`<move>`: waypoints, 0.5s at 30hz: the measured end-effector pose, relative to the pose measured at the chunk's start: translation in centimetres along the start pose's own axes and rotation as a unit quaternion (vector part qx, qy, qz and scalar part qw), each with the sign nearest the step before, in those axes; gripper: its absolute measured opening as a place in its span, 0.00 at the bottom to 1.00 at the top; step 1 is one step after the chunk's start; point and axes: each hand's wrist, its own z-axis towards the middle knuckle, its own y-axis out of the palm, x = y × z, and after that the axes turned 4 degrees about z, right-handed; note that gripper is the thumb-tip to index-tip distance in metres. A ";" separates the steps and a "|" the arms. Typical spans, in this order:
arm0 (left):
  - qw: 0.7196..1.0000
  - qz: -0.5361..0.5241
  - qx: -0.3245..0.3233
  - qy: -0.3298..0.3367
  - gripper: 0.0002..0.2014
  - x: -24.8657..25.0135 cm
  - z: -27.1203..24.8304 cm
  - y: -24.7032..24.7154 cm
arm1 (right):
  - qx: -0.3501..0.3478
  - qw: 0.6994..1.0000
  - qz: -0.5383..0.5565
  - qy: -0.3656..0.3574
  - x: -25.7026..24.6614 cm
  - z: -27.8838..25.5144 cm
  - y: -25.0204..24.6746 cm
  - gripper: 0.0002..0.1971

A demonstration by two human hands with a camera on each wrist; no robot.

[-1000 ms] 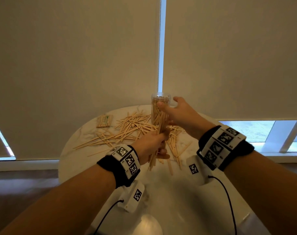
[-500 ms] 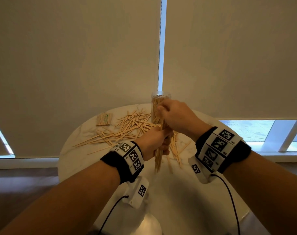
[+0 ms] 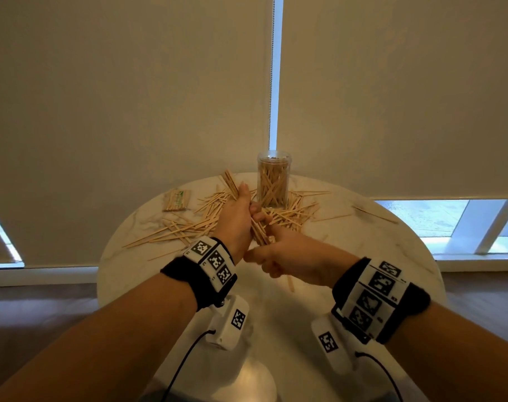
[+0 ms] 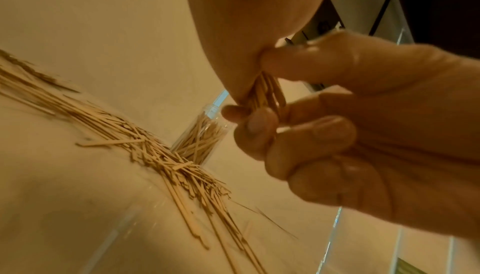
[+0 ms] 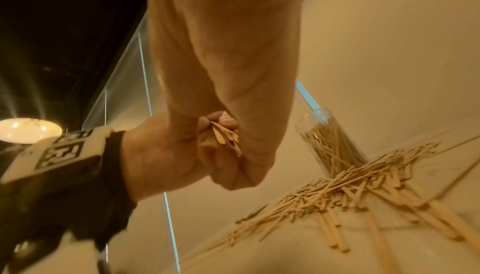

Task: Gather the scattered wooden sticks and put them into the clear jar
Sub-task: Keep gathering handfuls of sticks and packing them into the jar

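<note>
A clear jar [image 3: 273, 181] stands upright at the back of the round table, well filled with wooden sticks; it also shows as the jar [image 4: 200, 136] and the jar [image 5: 330, 144]. Scattered sticks [image 3: 189, 227] lie round its base and off to the left. My left hand [image 3: 241, 210] grips a bundle of sticks [image 3: 231, 184] just left of the jar, its top leaning away to the left. My right hand [image 3: 278, 253] curls round the bundle's near end. The bundle [image 4: 265, 91] is held between both hands, and its tips [image 5: 226, 136] poke out between the fists.
A small banded packet of sticks [image 3: 176, 200] lies at the table's back left. The white marble table [image 3: 363, 256] ends in a rounded edge on all sides. A few loose sticks [image 3: 374, 213] lie far right. Roller blinds hang close behind the jar.
My right hand came down from the top of the bundle by the jar to its near end. The left hand moved forward and tipped the bundle to the left. The jar is now uncovered.
</note>
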 end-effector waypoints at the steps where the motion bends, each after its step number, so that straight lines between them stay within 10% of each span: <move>1: 1.000 0.003 0.000 0.003 0.15 -0.2 0.0 0.1 | 0.014 1.000 -0.002 -0.022 -0.3 0.1 0.2 0.15; 11: 0.987 0.140 -0.082 -0.018 0.24 -0.7 -1.3 0.1 | 0.143 0.978 -0.138 -0.070 -2.2 0.2 -0.8 0.03; 15: 0.980 0.149 -0.126 -0.045 0.23 -0.8 -1.6 0.1 | 0.187 0.914 -0.348 -0.096 -1.9 0.2 -1.7 0.08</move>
